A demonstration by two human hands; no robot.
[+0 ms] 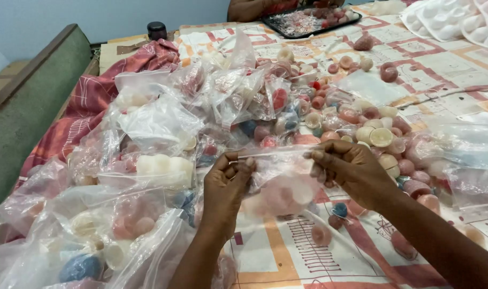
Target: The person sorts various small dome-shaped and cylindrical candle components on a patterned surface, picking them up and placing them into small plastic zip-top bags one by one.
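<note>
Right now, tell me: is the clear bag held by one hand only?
No. The left hand and right hand each pinch the clear bag at its top edge.

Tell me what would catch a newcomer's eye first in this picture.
Front and centre, the left hand and right hand pinch the top edge of a clear plastic bag holding a pink rounded piece. Left of them lies a heap of filled bags; to the right, loose pastel pieces cover the patterned cloth.
</note>
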